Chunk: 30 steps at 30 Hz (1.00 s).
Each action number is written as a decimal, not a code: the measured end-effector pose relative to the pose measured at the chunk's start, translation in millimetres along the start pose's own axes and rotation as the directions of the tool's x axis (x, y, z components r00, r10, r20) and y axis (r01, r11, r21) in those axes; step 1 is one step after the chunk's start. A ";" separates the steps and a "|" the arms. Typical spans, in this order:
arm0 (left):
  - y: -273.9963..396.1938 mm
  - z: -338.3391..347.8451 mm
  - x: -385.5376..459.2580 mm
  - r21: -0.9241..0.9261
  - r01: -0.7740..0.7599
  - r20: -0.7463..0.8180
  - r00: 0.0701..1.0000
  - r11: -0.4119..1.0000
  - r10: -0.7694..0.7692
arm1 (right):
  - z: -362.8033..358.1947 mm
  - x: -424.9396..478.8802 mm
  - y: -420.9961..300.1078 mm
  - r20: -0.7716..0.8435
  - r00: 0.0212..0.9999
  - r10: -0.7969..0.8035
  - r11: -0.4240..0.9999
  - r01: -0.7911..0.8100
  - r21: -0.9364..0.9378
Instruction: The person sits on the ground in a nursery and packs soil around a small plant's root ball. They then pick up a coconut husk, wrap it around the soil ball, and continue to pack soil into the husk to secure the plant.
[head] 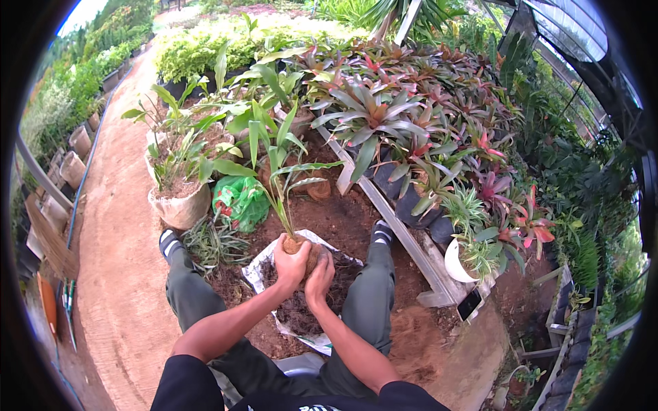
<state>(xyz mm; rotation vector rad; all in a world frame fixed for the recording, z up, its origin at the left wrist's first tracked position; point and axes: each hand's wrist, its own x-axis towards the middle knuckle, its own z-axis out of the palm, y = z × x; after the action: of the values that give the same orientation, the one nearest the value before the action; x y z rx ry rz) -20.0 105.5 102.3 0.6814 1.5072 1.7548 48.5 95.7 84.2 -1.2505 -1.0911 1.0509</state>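
Between my legs, my left hand point(291, 261) and my right hand point(320, 272) clasp the brown, fibrous root ball point(293, 244) of a leafy potted-type plant. Its green stems point(284, 208) rise from the ball and lean slightly left, with long leaves spreading above. My fingers and palms cover much of the ball, so its lower side is hidden. Directly beneath lies an opened white plastic sack point(255, 272) holding dark, loose soil mix point(298, 314).
At left stand a fabric grow bag of plants point(181, 208), a green net bag point(241, 201) and cut leaves point(213, 244). A metal rail point(396, 221) borders potted bromeliads point(378, 115) at right. A white pot point(456, 263) and a smartphone point(469, 304) sit near its end.
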 end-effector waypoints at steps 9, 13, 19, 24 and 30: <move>-10.0 -12.1 35.0 -0.159 0.199 -0.111 0.970 0.967 -0.218 | -6.0 32.2 -12.5 0.305 0.949 0.076 0.955 -0.157 0.251; -5.3 -16.3 39.3 -0.282 0.258 -0.121 0.946 0.924 -0.301 | -15.1 39.7 -7.7 0.315 0.934 0.168 0.938 -0.249 0.239; 16.1 -22.9 39.9 -0.349 0.282 -0.059 0.945 0.894 -0.321 | -27.1 42.2 -5.6 0.255 0.892 0.373 0.885 -0.424 0.191; 10.9 -34.0 43.9 -0.294 0.265 0.091 0.964 0.918 -0.249 | -21.9 31.7 -17.2 0.572 0.637 0.517 0.596 -0.748 0.293; 14.3 -25.1 28.5 -0.076 0.093 0.277 0.958 0.993 -0.068 | -11.8 20.3 5.3 0.662 0.630 0.406 0.472 -0.765 0.438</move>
<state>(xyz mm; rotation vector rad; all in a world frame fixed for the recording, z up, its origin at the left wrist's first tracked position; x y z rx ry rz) -59.2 112.0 110.2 0.7715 1.2440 1.5829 63.6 113.8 79.6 -0.7309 -0.4109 2.2008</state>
